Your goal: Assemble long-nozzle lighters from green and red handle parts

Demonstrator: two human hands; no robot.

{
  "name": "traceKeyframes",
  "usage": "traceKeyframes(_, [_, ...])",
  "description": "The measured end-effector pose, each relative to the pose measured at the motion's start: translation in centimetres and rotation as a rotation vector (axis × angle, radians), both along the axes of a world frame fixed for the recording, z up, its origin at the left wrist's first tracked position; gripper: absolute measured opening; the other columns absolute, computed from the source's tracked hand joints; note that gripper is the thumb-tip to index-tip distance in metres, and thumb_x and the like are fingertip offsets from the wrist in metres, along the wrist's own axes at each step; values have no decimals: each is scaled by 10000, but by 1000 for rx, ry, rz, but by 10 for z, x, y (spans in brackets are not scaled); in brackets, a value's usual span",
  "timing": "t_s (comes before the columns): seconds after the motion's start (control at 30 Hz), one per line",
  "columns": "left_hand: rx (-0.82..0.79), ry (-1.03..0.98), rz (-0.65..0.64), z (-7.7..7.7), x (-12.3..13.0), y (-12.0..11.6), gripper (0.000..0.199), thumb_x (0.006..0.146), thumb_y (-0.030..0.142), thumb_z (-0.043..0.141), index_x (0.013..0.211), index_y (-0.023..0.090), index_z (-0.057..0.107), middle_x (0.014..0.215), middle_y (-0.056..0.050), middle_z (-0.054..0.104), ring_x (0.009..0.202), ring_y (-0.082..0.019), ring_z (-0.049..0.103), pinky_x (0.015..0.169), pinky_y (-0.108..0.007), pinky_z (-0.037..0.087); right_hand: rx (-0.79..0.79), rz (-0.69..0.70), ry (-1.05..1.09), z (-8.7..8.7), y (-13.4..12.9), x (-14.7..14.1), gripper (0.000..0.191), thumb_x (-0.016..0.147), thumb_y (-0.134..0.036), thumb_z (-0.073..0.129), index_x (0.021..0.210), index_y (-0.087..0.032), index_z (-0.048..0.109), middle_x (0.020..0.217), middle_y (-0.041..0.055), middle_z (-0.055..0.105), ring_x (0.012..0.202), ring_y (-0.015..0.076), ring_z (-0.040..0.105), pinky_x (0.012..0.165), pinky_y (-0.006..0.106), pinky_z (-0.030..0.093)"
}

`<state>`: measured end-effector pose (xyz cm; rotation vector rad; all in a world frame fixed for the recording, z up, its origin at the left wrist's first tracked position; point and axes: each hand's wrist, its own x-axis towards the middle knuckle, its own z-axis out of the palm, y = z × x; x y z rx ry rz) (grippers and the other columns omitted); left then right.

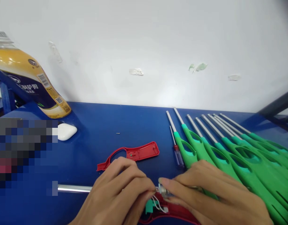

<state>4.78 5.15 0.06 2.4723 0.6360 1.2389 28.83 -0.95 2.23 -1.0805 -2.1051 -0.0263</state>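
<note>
Over an open red lighter shell (179, 211), my left hand (120, 193) is closed in a pinch, with what lies between its fingertips mostly hidden. My right hand (212, 190) grips a small pale cylindrical part (163, 189), and the two sets of fingertips nearly meet there. White wires (159, 204) loop down below the fingers beside a green trigger (149, 207) in the shell. A metal lighter tube (74, 188) sticks out to the left from under my left hand. The other red shell half (144, 152) lies inner side up just beyond.
Several green long-nosed lighters (228, 156) lie in a row at the right, alongside a screwdriver (178, 154). A tiny screw (118, 133) rests on the blue table (92, 125). At the left are a drink bottle (36, 78) and a white case (66, 131).
</note>
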Motion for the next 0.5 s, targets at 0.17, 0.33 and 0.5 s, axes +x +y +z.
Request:
traceKeyframes(0.17, [49, 65, 16, 9, 2, 0, 225, 1097, 95, 554, 993, 189, 731, 844, 0, 761, 828, -165, 598, 771, -247, 574, 6, 19, -62, -5, -2, 1, 327, 1052, -69, 595, 1263, -238, 778, 886, -15, 726, 711, 113, 634, 697, 263, 538])
traceKeyframes(0.33, [-4, 88, -11, 20, -3, 2, 178, 1038, 27, 626, 1043, 176, 723, 919, 18, 783, 855, -139, 615, 834, -237, 578, 5, -43, -66, 3, 1, -1, 211, 1064, -143, 655, 1208, -246, 770, 875, -17, 727, 728, 115, 665, 739, 265, 549])
traceKeyframes(0.5, [-35, 86, -30, 18, -4, 4, 219, 1023, 3, 624, 1080, 194, 714, 959, 35, 787, 871, -124, 637, 845, -223, 562, 28, -55, -125, 10, 2, 2, 156, 1098, -242, 641, 1219, -235, 740, 892, -24, 768, 756, 118, 717, 769, 287, 554])
